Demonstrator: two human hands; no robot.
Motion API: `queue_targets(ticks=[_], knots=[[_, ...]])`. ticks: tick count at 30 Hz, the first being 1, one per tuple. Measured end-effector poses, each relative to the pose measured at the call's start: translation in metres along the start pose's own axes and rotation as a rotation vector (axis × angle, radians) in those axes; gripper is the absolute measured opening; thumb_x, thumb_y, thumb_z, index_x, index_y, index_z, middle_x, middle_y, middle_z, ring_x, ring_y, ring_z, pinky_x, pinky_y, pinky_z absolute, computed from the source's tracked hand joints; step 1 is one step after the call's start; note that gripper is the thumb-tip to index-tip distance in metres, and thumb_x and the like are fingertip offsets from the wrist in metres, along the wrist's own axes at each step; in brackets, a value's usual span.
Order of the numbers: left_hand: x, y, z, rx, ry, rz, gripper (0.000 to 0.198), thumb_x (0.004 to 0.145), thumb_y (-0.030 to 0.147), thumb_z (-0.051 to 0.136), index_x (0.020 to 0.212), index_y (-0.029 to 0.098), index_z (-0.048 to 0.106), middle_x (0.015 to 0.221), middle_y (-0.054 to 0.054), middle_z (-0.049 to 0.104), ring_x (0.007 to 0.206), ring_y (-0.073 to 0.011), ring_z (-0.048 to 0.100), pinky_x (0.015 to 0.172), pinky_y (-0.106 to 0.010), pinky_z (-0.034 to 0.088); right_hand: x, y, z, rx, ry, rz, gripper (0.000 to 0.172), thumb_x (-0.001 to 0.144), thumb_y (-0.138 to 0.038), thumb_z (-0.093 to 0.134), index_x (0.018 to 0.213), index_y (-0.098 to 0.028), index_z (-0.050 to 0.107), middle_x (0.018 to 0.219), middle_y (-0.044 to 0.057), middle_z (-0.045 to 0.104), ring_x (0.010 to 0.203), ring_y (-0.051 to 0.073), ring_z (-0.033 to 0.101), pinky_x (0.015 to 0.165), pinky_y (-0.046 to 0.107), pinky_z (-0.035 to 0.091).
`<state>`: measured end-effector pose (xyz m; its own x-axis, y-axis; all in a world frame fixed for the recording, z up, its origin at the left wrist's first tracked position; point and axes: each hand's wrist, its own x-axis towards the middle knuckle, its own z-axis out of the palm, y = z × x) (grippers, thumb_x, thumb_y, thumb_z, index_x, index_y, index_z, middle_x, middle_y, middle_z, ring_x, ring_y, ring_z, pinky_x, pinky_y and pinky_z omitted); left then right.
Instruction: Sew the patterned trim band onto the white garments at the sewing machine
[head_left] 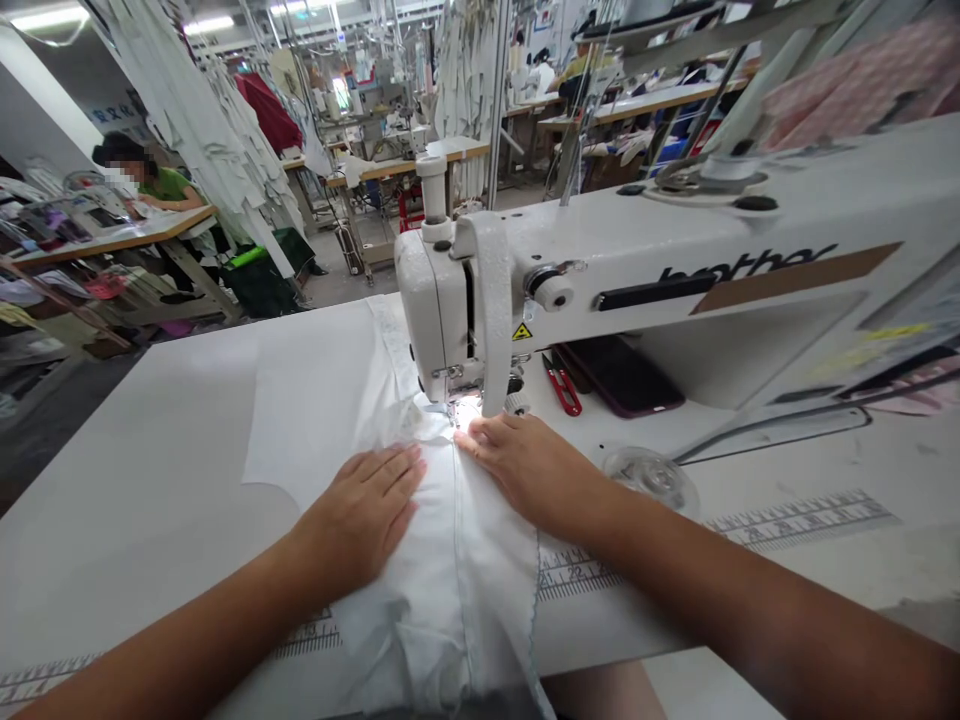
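Observation:
My left hand (364,515) lies flat on a white fabric piece (442,590), fingers spread slightly, just left of a stitched seam. My right hand (525,470) presses the same cloth, its fingertips close to the presser foot (465,405) of a white Brother industrial sewing machine (645,250). The cloth runs under the foot and bunches in soft folds near my wrists. A wider flat white panel (315,400) spreads to the left. The needle area is partly hidden by the machine head and a white belt guard.
Red-handled thread snips (562,385) and a dark phone (619,375) lie behind the machine head. A clear plastic disc (651,478) sits near my right wrist. A printed ruler scale (799,522) marks the white table. A co-worker (161,185) sits at a table beyond hanging white garment pieces.

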<state>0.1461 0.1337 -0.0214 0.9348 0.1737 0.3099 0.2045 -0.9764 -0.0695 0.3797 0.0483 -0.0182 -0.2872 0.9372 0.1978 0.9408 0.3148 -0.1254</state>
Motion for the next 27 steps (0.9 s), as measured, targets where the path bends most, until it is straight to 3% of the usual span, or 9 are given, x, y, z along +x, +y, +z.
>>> queue_targets(ticks=[3,6,10,13,16,22,27], knots=[[-0.004,-0.004,-0.004,-0.004,0.040,0.006,0.028,0.091,0.007,0.043,0.116,0.012,0.056,0.108,-0.013,0.066,0.095,-0.0230,0.061,0.081,-0.038,0.053,0.000,-0.003,0.000,-0.037,-0.009,-0.010,0.031,0.090,-0.009,0.050,0.120,-0.015,0.055,0.102,0.007,0.059,0.087,0.021,0.051,0.070,0.033,0.036],[0.003,-0.002,-0.013,-0.051,0.115,0.048,0.024,0.087,0.000,0.040,0.096,0.012,0.060,0.084,-0.008,0.064,0.075,-0.0184,0.056,0.069,-0.033,0.052,-0.001,-0.005,0.000,-0.070,-0.017,-0.007,0.035,0.090,-0.010,0.049,0.124,-0.014,0.052,0.106,0.009,0.059,0.092,0.022,0.051,0.072,0.034,0.037],[0.014,0.001,-0.039,-0.074,0.244,0.079,0.021,0.088,0.000,0.042,0.093,0.011,0.059,0.087,-0.009,0.063,0.079,-0.0173,0.053,0.071,-0.032,0.051,0.000,-0.007,-0.002,-0.104,-0.033,-0.002,0.031,0.088,-0.010,0.050,0.119,-0.013,0.055,0.101,0.009,0.059,0.089,0.022,0.051,0.072,0.034,0.037],[0.022,0.003,-0.051,-0.040,0.205,0.048,0.021,0.089,0.002,0.044,0.092,0.014,0.061,0.085,-0.007,0.063,0.078,-0.0173,0.053,0.072,-0.034,0.049,0.001,-0.008,-0.002,-0.133,-0.049,-0.025,0.031,0.087,-0.011,0.052,0.117,-0.012,0.055,0.096,0.007,0.059,0.084,0.022,0.051,0.068,0.035,0.038],[0.036,0.004,-0.041,-0.080,0.127,-0.032,0.018,0.089,0.006,0.047,0.091,0.014,0.063,0.090,-0.007,0.063,0.083,-0.0191,0.055,0.076,-0.036,0.050,0.000,-0.009,-0.003,-0.155,-0.051,-0.053,0.033,0.087,-0.011,0.052,0.120,-0.010,0.054,0.099,0.009,0.059,0.088,0.024,0.051,0.071,0.036,0.039],[0.057,-0.001,0.010,-0.089,0.027,-0.033,0.018,0.090,0.009,0.044,0.094,0.011,0.062,0.090,-0.008,0.062,0.085,-0.0207,0.055,0.080,-0.037,0.050,-0.005,-0.009,-0.003,-0.124,-0.072,-0.028,0.029,0.084,-0.009,0.054,0.113,-0.014,0.057,0.102,0.007,0.059,0.091,0.023,0.052,0.075,0.037,0.041],[0.053,-0.007,0.017,-0.076,0.063,-0.031,0.024,0.094,0.016,0.044,0.112,0.013,0.058,0.095,-0.008,0.064,0.089,-0.0212,0.057,0.081,-0.037,0.050,-0.006,-0.004,-0.004,-0.060,-0.053,-0.035,0.036,0.087,-0.010,0.053,0.122,-0.017,0.054,0.113,0.008,0.057,0.096,0.024,0.051,0.079,0.038,0.041]])
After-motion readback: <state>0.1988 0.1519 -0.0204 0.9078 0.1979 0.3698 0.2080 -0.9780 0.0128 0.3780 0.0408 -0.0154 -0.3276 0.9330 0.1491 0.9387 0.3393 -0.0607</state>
